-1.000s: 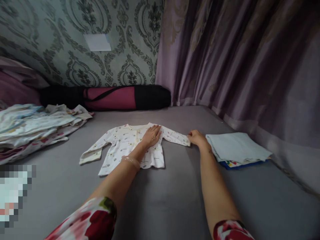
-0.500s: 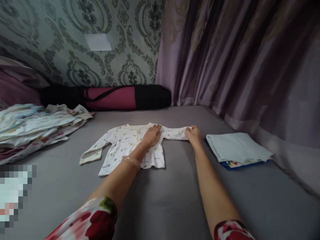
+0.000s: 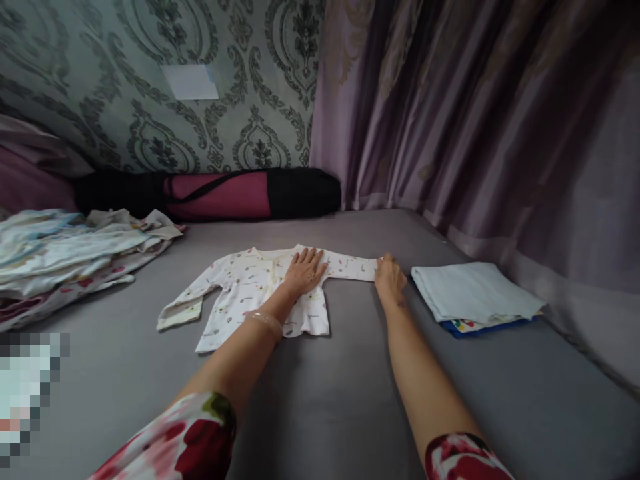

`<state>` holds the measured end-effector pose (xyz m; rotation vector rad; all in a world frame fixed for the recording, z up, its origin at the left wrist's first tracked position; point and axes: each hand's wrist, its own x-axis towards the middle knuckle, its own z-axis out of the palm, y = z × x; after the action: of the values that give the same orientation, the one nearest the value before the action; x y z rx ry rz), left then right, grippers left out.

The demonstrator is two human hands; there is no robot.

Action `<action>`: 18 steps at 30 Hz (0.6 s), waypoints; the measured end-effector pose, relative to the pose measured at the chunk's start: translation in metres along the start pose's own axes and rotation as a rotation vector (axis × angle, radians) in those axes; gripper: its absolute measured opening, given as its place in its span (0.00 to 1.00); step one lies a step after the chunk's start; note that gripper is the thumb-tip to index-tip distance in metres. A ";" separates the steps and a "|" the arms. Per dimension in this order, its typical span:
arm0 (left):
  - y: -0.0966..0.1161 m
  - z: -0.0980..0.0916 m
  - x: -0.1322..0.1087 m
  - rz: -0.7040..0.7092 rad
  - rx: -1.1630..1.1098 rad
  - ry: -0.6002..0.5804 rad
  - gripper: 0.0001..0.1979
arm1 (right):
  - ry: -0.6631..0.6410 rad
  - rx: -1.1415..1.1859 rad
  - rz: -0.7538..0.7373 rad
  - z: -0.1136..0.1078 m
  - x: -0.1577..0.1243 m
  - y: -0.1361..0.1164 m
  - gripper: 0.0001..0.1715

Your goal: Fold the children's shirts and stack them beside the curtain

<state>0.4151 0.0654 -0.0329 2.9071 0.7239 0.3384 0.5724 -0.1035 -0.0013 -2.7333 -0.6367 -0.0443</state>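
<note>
The shirt [image 3: 250,293] lies face up and flat on the bed [image 3: 350,400], about mid-way between the person and the wall, with no fold in it yet. The body is spread, the hem faces the person, and both sleeves reach outward. One sleeve [image 3: 183,307] slants down toward the pile [image 3: 75,253]. The other sleeve [image 3: 350,267] runs straight out toward the stack [image 3: 473,290].

Judging by how things lie, the smoothing looks nearly done and all the folding is left. The stack of folded pieces sits just beside the right hand [image 3: 390,280], while the loose pile lies well apart on the other side.

The left hand [image 3: 305,270] rests palm down on the shirt's chest near the shoulder. Its fingers [image 3: 314,259] are spread flat and grip nothing. The right hand is at the cuff of the straight sleeve and touches its end. I cannot tell whether its fingers [image 3: 385,261] pinch the cloth or only lie on it.

The shirt is small, white or cream, long-sleeved, with a scattered little print and a placket down the front. The cloth looks thin and soft, with few wrinkles.
</note>
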 end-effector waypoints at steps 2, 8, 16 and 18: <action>0.000 0.000 0.000 -0.003 0.005 -0.014 0.29 | 0.020 -0.025 -0.013 0.001 0.000 0.001 0.19; 0.001 0.001 0.000 0.004 -0.004 -0.005 0.28 | 0.105 -0.064 -0.077 -0.003 -0.001 -0.003 0.21; -0.001 0.003 0.001 0.006 0.016 -0.018 0.27 | -0.161 0.025 -0.719 0.024 -0.027 -0.064 0.30; -0.001 0.003 0.001 0.011 0.031 -0.031 0.27 | -0.233 0.021 -0.733 0.032 -0.032 -0.070 0.32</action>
<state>0.4158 0.0665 -0.0357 2.9399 0.7146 0.2855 0.5115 -0.0474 -0.0125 -2.3500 -1.6518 0.1087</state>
